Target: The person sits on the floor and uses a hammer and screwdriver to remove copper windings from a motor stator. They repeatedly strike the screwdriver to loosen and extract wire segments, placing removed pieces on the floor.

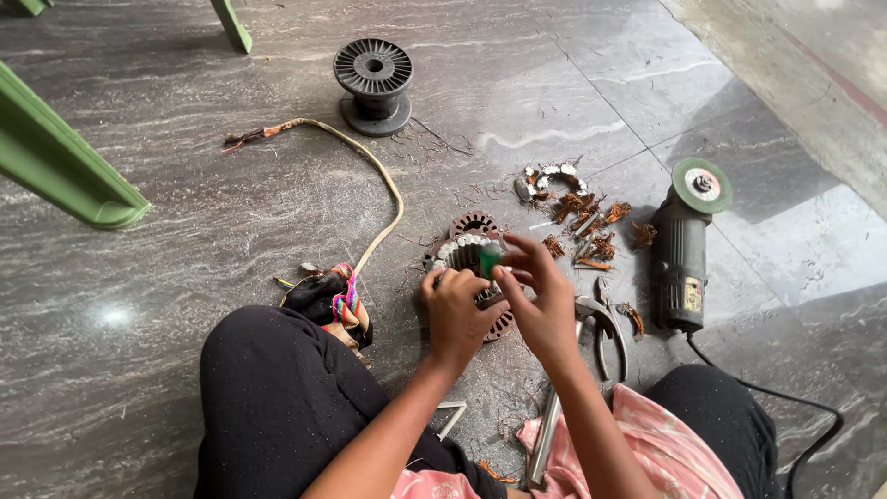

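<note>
Two hands work one stator ring (469,254) on the floor (185,231) between your knees: left hand (455,312) grips its rim, right hand (539,294) pinches a green piece (489,261). Pliers (602,319), grinder (685,242) lie rightward.

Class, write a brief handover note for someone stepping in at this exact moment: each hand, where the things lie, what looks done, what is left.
Left hand steadies the motor stator on the floor.
Right hand pinches a small green piece over its slots.
Pulled copper scraps lie beyond; pliers and angle grinder sit to the right.
Old winding looks removed; slots appear unwound.
</note>
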A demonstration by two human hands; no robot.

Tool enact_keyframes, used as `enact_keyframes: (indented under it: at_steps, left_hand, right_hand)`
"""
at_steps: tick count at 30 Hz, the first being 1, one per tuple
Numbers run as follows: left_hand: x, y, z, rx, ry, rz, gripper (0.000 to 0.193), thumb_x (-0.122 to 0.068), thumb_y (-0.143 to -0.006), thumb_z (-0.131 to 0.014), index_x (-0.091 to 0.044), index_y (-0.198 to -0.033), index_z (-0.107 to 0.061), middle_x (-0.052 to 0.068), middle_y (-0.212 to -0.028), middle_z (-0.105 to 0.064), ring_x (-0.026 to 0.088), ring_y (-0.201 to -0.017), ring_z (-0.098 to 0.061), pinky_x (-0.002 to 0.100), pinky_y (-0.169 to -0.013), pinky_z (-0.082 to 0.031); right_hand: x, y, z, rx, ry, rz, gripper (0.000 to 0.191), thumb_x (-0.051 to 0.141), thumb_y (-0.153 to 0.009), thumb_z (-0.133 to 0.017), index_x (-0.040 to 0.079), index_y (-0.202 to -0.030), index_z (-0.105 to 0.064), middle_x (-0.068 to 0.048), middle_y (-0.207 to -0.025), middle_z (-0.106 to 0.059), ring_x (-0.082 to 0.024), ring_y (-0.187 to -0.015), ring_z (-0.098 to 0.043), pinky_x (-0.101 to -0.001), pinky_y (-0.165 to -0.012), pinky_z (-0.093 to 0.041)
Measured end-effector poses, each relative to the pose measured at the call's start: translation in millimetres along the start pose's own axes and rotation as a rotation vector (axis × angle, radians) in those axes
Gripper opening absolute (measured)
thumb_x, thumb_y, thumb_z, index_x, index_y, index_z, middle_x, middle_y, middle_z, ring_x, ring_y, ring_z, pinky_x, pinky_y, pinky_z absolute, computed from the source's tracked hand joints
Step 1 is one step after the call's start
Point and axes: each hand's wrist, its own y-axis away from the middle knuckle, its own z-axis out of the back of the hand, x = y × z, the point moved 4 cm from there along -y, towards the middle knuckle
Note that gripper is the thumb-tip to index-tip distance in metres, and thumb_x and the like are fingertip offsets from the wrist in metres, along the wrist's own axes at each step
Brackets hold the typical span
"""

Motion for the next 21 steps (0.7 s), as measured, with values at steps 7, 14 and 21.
enact_keyframes:
  at_steps: [7, 14, 21]
  left_hand:
    - [-8.7, 14.5, -5.9, 0.149, -0.187, -0.153, 0.033, -0.027, -0.068, -0.091, -0.01, -0.087, -0.069, 0.005, -0.088, -0.06, 0.024, -0.097, -0.06, 0.052, -0.113, -0.032]
    - [-1.9, 13.8, -10.3, 0.19, -0.204, -0.164, 0.035, -0.028, -0.069, -0.091, -0.009, -0.09, -0.071, 0.005, -0.09, -0.063, 0.023, -0.096, -0.061, 0.05, -0.114, -0.031]
    - [12.0, 3.1, -6.4, 0.305, -0.055, -0.233, 0.035, -0.027, -0.068, -0.092, -0.009, -0.092, -0.074, 0.003, -0.093, -0.067, 0.023, -0.098, -0.062, 0.049, -0.114, -0.03]
  right_hand:
    - [-17.5, -12.7, -18.3, -0.235, -0.212, -0.066, 0.027, 0.023, -0.108, -0.064, 0.0, -0.094, -0.07, 0.0, -0.068, -0.063, -0.007, -0.06, -0.054, -0.0271, -0.051, -0.041]
    - [45.6, -23.1, 32.1, 0.07, -0.568, 0.118, 0.042, 0.039, -0.112, -0.045, 0.004, -0.091, -0.057, 0.003, -0.053, -0.038, -0.006, -0.041, -0.031, -0.0247, -0.038, -0.026]
    - [69.4, 7.1, 73.9, -0.212, -0.684, 0.136, 0.041, 0.04, -0.115, -0.048, 0.005, -0.097, -0.056, 0.001, -0.057, -0.038, -0.008, -0.048, -0.037, -0.0268, -0.047, -0.033]
